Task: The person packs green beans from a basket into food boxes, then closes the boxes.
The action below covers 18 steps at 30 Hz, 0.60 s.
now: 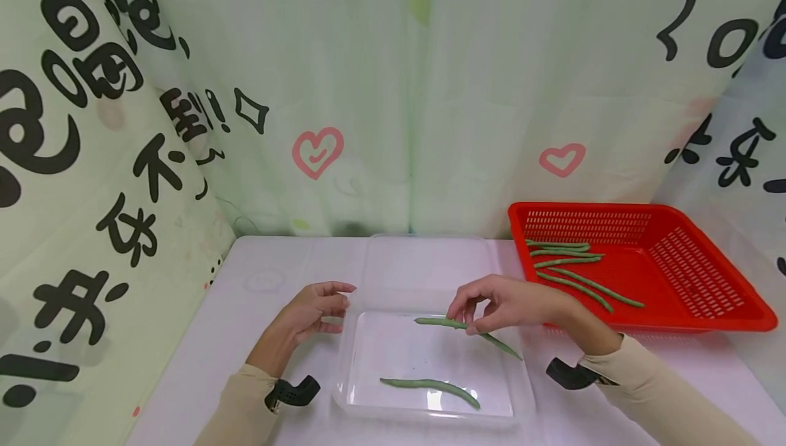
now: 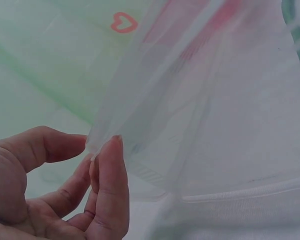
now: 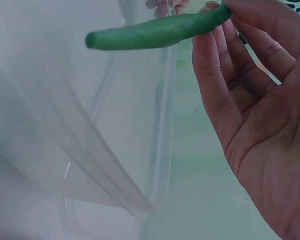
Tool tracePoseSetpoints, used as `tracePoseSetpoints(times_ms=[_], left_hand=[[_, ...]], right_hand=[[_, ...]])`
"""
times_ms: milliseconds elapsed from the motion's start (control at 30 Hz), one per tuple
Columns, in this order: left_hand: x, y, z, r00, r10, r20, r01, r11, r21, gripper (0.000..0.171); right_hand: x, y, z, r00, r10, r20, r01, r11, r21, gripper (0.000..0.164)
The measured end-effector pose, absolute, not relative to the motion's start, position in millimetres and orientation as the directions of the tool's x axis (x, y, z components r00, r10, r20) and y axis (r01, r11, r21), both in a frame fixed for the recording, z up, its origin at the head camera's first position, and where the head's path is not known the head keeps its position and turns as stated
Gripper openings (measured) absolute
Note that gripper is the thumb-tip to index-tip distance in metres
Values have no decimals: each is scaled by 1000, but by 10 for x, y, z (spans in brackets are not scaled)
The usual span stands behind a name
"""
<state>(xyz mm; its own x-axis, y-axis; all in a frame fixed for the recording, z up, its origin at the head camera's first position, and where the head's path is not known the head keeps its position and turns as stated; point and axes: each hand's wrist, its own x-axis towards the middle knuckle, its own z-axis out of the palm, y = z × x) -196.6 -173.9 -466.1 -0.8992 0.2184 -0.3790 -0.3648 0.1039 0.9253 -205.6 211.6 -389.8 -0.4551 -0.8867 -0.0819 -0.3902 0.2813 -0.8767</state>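
Note:
My right hand [image 1: 510, 303] pinches a long green bean [image 1: 500, 344] between thumb and fingertips, over the back part of a clear plastic box [image 1: 368, 410]. In the right wrist view one end of the held green bean [image 3: 140, 35] sticks out past the fingers. At the box's left side my left hand [image 1: 310, 313] pinches the rim; the left wrist view shows the thumb and fingers [image 2: 112, 185] at the clear plastic edge. A second green bean [image 1: 432, 384] lies inside the box near its front.
To the right stands a red plastic basket [image 1: 706, 282] with slotted walls. Several green beans [image 1: 589, 286] lie in its left part. Behind the box lies its clear lid [image 1: 424, 262] on the white table [image 1: 276, 269]. Printed curtains [image 1: 368, 57] surround the table.

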Motion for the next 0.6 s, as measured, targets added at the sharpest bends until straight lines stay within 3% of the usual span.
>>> tracePoseSetpoints(times_ms=[267,600], left_hand=[[-1964,-1734,-4654,-897,226,-380,-365,106,925,39],[-1958,-1732,-4637,-897,222,-383,-369,103,924,40]], right_hand=[[-2026,2061,-3892,-416,-905,-93,-391,271,-880,30],[-2081,2285,-3780,-487,-872,-55,-421,290,-859,31]])
